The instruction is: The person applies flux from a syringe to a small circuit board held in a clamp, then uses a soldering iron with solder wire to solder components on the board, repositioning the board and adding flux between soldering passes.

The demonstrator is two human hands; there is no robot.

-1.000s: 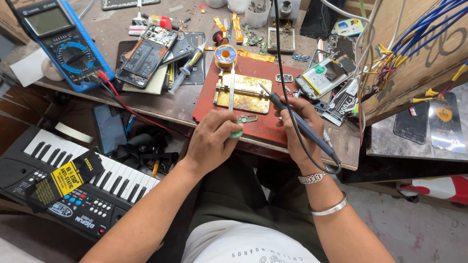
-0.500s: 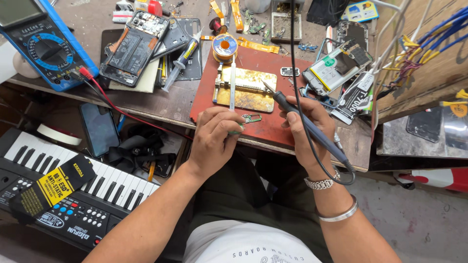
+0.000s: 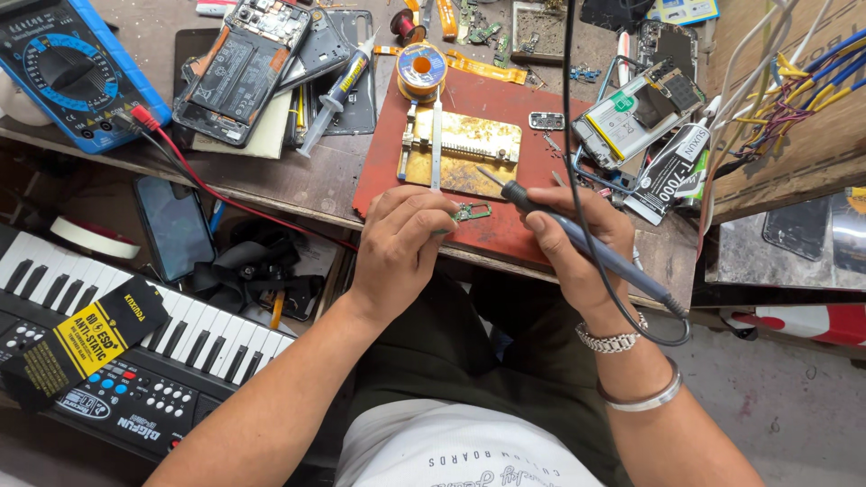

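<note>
My left hand [image 3: 401,248] grips a pair of silver tweezers [image 3: 437,144] that point away from me over a brass holder plate [image 3: 469,149] on a red mat [image 3: 505,108]. A small green circuit board [image 3: 471,213] lies on the mat just right of that hand's fingers. My right hand [image 3: 577,243] holds a dark soldering iron [image 3: 577,236] like a pen, tip aimed left toward the plate. Its black cord [image 3: 570,108] runs up across the bench.
An opened phone [image 3: 244,68], a blue multimeter [image 3: 68,68] with red lead, a syringe [image 3: 338,90], a solder spool [image 3: 421,68], a glue tube [image 3: 672,171] and phone parts crowd the bench. An electronic keyboard [image 3: 117,334] sits lower left; coloured wires [image 3: 785,108] hang right.
The view has shifted closer to the bench. Both hands stay over the red mat, and the soldering iron tip has moved nearer to the brass plate.
</note>
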